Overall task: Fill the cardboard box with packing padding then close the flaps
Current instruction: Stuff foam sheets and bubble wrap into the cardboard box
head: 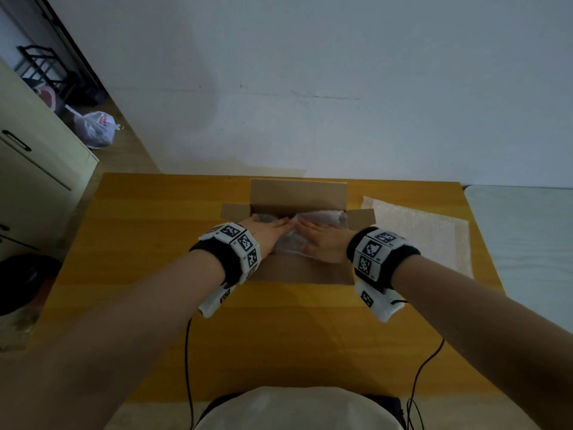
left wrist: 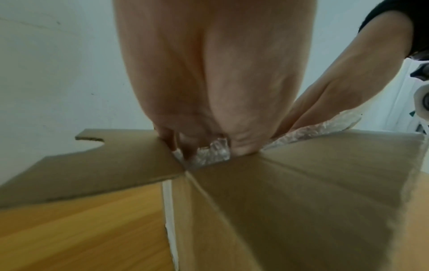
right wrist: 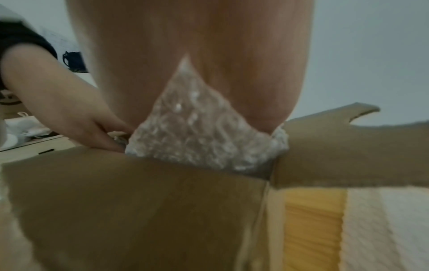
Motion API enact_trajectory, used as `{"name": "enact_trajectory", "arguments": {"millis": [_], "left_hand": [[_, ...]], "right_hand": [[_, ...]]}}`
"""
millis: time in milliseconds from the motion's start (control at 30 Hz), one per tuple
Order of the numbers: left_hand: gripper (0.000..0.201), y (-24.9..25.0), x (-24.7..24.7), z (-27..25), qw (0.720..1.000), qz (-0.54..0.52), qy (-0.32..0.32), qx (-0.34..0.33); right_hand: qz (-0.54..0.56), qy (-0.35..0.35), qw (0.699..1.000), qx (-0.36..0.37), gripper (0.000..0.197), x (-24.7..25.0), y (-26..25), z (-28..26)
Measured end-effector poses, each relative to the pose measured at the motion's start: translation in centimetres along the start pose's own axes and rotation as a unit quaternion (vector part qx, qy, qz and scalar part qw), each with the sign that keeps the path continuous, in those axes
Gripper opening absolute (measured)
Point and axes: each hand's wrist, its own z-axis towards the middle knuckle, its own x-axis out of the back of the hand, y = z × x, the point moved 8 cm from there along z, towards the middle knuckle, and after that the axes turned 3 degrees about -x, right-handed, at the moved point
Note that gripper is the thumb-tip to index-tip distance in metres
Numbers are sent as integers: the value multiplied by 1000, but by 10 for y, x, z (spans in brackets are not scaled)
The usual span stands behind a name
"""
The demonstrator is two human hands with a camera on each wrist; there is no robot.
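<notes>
Head view shows your left hand and right hand, fingers flat, on bubble wrap inside the cardboard box; press evenly into corners.

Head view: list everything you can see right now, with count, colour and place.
Cardboard box: one, brown, table centre, flaps open.
Bubble wrap: one wad, clear, inside box under both hands.
Bubble wrap sheet: one, whitish, table right of box.
Table: one, yellow wood.
Cabinet: one, cream, far left.
Plastic bag: one, white, floor by wall.
Left hand: flat, pressing wrap.
Right hand: flat, pressing wrap.
</notes>
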Motion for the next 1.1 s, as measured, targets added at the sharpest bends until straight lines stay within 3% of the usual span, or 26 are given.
{"name": "enact_trajectory", "arguments": {"millis": [167, 333, 433, 500, 567, 667, 767, 833, 933, 1100], "left_hand": [[68, 4, 10, -2, 1000, 11, 16, -19], [42, 13, 28, -1, 999, 38, -2, 10], [29, 26, 51, 3, 996, 59, 69, 22], [35, 43, 65, 8, 990, 15, 140, -27], [58, 60, 70, 13, 981, -61, 165, -78], [79, 73, 65, 24, 979, -119, 133, -102], [63, 79, 58, 31, 982, -59, 125, -130], [54, 81, 44, 33, 986, 3, 86, -143], [55, 76, 23, 35, 989, 38, 22, -140], [54, 74, 14, 46, 992, 34, -14, -118]], "right_hand": [[104, -2, 995, 0, 52, 16, 2, -12], [176, 124, 976, 14, 46, 58, 19, -49], [215, 238, 947, -18, 40, 70, 41, -62], [225, 297, 927, -38, 35, 70, 55, -69], [244, 328, 911, -44, 33, 66, 65, -73], [267, 335, 902, -49, 33, 57, 74, -76], [272, 332, 901, -56, 34, 52, 80, -78], [267, 329, 903, -65, 34, 48, 84, -77], [270, 302, 912, -70, 37, 41, 85, -74], [252, 249, 934, -47, 48, 29, 77, -70]]}}
